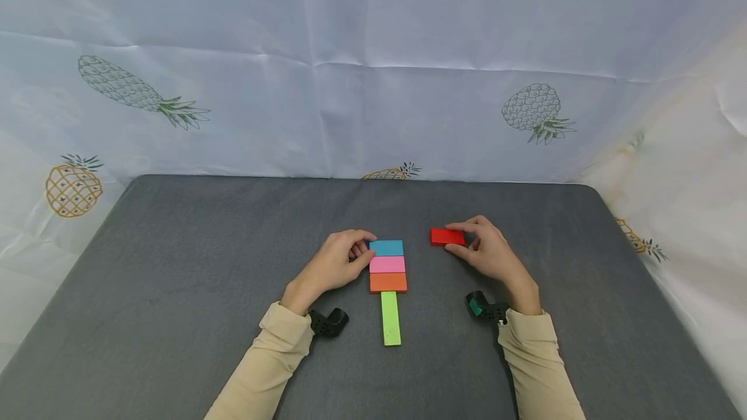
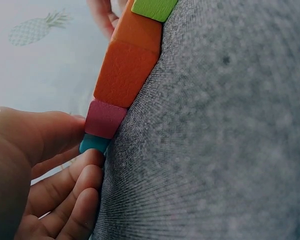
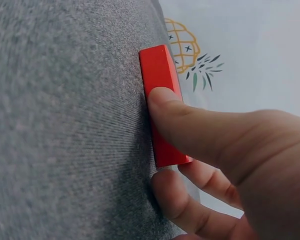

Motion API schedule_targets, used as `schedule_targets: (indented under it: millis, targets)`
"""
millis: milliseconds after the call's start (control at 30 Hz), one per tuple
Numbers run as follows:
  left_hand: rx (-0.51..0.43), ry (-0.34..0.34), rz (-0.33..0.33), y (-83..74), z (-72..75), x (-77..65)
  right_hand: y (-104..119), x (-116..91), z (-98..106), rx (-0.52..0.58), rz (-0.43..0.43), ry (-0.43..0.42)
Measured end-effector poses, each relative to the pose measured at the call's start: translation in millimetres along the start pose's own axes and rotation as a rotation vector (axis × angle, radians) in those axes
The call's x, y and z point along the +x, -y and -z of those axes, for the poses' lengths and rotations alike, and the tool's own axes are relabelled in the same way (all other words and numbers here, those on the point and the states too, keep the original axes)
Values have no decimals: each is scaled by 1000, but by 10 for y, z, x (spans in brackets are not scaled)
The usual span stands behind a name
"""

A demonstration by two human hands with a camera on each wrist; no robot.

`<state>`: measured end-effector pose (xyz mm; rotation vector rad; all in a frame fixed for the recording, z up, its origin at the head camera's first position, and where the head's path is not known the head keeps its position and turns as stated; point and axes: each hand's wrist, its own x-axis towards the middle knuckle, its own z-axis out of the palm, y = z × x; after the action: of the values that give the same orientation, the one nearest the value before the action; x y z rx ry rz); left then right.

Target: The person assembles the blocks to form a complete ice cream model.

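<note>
My right hand (image 1: 487, 248) pinches a red block (image 1: 446, 236) by its right part, thumb on the near side and a finger along the far side. In the right wrist view the red block (image 3: 160, 70) lies close against the cloth. My left hand (image 1: 335, 261) is at the left end of a blue block (image 1: 387, 248), its index fingertip at the far corner and its thumb at the left edge by the pink block (image 1: 388, 264). Below them an orange block (image 1: 388, 282) continues the stack-like row, and a light green block (image 1: 391, 318) runs lengthwise from it towards me.
The blocks lie on a grey cloth-covered table (image 1: 222, 264). Behind it hangs a pale curtain (image 1: 327, 102) printed with pineapples. Black wrist cameras, one by the left sleeve (image 1: 329, 323) and one by the right sleeve (image 1: 487, 308), jut inward over the table.
</note>
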<state>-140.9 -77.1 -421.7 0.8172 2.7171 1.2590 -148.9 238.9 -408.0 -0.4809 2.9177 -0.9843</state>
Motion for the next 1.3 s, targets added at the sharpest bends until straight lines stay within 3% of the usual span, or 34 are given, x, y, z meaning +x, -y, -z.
schedule_targets:
  millis: [467, 1300]
  targets:
    - [1, 1, 14, -16, 2, -1, 153, 50, -39, -4, -7, -96]
    - [-3, -3, 7, -19, 8, 2, 479, 137, -407, -36, -19, -130]
